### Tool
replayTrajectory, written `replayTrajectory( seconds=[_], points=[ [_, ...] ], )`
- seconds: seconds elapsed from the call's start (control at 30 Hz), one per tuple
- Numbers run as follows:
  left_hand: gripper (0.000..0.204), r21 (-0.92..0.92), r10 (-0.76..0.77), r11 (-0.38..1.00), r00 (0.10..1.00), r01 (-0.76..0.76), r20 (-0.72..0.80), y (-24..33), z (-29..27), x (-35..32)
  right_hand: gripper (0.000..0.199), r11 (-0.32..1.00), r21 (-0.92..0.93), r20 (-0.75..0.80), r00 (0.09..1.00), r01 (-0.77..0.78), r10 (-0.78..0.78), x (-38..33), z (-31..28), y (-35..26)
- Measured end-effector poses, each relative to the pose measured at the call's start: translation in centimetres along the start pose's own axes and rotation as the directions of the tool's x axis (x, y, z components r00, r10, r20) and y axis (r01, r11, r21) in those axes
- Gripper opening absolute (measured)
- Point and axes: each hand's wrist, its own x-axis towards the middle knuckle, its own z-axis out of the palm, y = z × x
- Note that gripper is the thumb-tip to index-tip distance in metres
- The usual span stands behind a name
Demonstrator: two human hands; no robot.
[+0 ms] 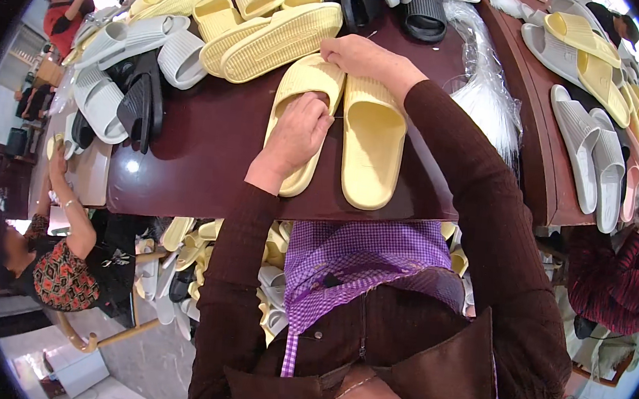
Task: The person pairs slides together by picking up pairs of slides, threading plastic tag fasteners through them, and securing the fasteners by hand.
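Observation:
A pair of yellow slide slippers lies side by side before me, toes pointing away: the left slipper [309, 77] and the right slipper [370, 158]. My left hand [294, 136] rests over the left slipper, its fingers pinched at the inner side of the strap opening. A thin dark line shows between those fingers and the right slipper; what they pinch is hidden. At the toe end, my right hand [370, 58] is closed, fingertips on the left slipper's inner toe edge, with the palm above the right slipper's strap.
More yellow slippers [284, 41] lie just beyond, with grey slippers [182, 58] and black slippers [144, 100] to the left. A bundle of clear strands [488, 93] lies right on the dark red table [209, 159]. Other people [63, 268] sit at both sides.

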Motion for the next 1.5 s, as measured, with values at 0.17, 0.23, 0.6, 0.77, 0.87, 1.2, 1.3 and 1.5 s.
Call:
replayTrajectory(
  seconds=[0.17, 0.23, 0.6, 0.77, 0.87, 1.2, 1.3, 1.5],
  points=[
    [0.012, -0.131, -0.024, 0.991, 0.998, 0.017, -0.058, 0.9, -0.1, 0.3, 0.012, 1.0, -0.012, -0.296, 0.955, -0.013, 0.009, -1.5, -0.1, 1.8],
    [0.012, -0.101, 0.001, 0.995, 0.986, -0.018, -0.165, 1.3, -0.3, -0.1, 0.011, 0.999, -0.027, -0.463, 0.886, 0.023, -0.033, -2.6, 0.0, 1.3],
    [0.025, -0.203, -0.231, 0.958, 0.966, 0.204, -0.121, 4.6, -1.9, 7.8, 0.01, 0.986, -0.002, -0.762, 0.639, 0.168, -0.111, -7.3, 0.5, -1.8],
    [0.026, -0.629, -0.308, 0.662, 0.913, 0.408, 0.269, 3.1, 0.7, 10.9, 0.013, 0.986, 0.021, -0.826, 0.558, 0.163, -0.075, -8.4, 0.4, -1.2],
    [0.019, -0.649, -0.326, 0.607, 0.888, 0.459, 0.324, 2.6, 2.0, 11.7, 0.011, 0.98, 0.135, -0.834, 0.551, 0.145, 0.033, -8.7, 0.8, -0.7],
    [0.012, -0.762, -0.539, 0.447, 0.821, 0.469, 0.189, 2.9, 2.4, 10.3, 0.01, 0.746, 0.663, -0.603, 0.634, 0.061, 0.484, -9.9, -0.6, -0.5],
    [0.011, -0.802, -0.534, 0.406, 0.826, 0.438, 0.181, 3.2, 2.4, 10.3, 0.011, 0.813, 0.577, -0.655, 0.635, 0.07, 0.41, -10.0, -0.5, -1.4],
    [0.01, -0.824, -0.549, 0.37, 0.817, 0.429, 0.178, 2.7, 2.4, 10.1, 0.012, 0.936, 0.352, -0.715, 0.64, -0.016, 0.28, -10.2, -0.5, -1.9]
  ],
)
